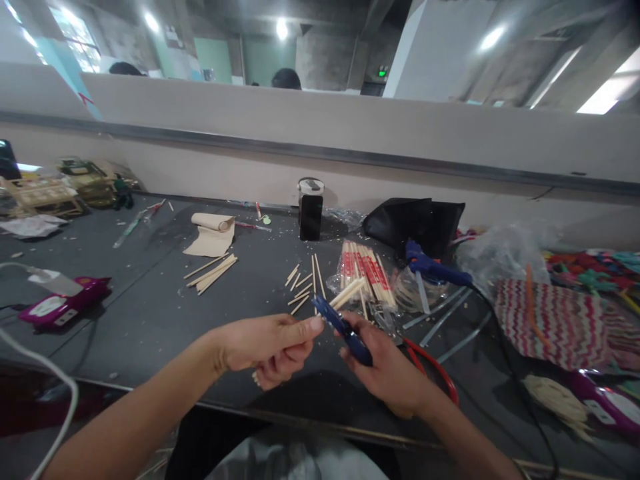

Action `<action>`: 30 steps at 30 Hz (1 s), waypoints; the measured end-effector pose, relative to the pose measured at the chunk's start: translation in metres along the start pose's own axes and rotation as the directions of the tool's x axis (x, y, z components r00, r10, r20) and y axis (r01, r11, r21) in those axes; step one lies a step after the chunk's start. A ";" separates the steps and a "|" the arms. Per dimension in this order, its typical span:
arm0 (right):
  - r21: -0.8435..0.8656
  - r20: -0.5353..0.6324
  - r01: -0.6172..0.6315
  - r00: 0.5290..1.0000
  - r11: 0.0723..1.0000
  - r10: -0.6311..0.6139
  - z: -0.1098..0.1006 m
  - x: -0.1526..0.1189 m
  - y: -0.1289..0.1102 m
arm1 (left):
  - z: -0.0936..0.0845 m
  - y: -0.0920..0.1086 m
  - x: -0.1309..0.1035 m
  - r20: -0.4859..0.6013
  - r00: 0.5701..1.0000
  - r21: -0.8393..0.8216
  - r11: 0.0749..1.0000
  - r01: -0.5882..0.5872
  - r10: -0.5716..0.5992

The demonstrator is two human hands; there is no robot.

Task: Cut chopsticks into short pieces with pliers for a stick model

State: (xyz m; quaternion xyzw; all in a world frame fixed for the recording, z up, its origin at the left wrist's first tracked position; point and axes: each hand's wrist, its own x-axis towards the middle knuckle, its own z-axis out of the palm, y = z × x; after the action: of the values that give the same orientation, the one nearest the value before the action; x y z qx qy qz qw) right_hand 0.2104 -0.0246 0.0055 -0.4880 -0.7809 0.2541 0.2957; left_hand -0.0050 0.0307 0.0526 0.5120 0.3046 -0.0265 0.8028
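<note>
My left hand (285,343) is closed, thumb and fingertips pressed together. A pale end, seemingly of a thin wooden stick, shows under its curled fingers; most of it is hidden. My right hand (383,363) grips a blue hand tool (345,327), perhaps a cutter; its exact kind is unclear. The tool's tip is right by my left thumb. Just behind it are thicker pale sticks (349,292); whether the hand touches them I cannot tell. Short cut sticks (301,291) lie beyond my hands. A bundle of wooden sticks with red wrapping (367,267) sits in clear plastic.
A blue glue gun (437,265) with a black cord lies right, near clear strips (443,323) and a red loop (440,373). More sticks (215,273) and a beige roll (215,230) are left. A phone (311,218) stands against a white object. Striped fabric (555,320) lies far right.
</note>
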 end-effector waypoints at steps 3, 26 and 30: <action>-0.018 -0.041 -0.091 0.995 0.996 0.090 0.000 0.005 0.003 | -0.005 0.003 0.006 0.000 0.999 -0.076 0.997 0.034 -0.034; -0.007 0.105 -0.101 0.989 0.995 0.101 0.006 0.015 0.001 | -0.016 -0.016 0.006 -0.074 0.995 -0.091 0.994 0.059 -0.066; 0.003 0.144 -0.183 0.973 0.983 0.180 0.004 0.021 -0.003 | -0.020 -0.017 0.008 -0.058 0.996 -0.119 0.991 0.064 -0.071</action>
State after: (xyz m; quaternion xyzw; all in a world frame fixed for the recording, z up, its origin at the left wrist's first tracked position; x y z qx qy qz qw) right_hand 0.1981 -0.0072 0.0096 -0.5355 -0.7502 0.3206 0.2183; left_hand -0.0141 0.0417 0.0285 0.4540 0.3475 -0.0198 0.8202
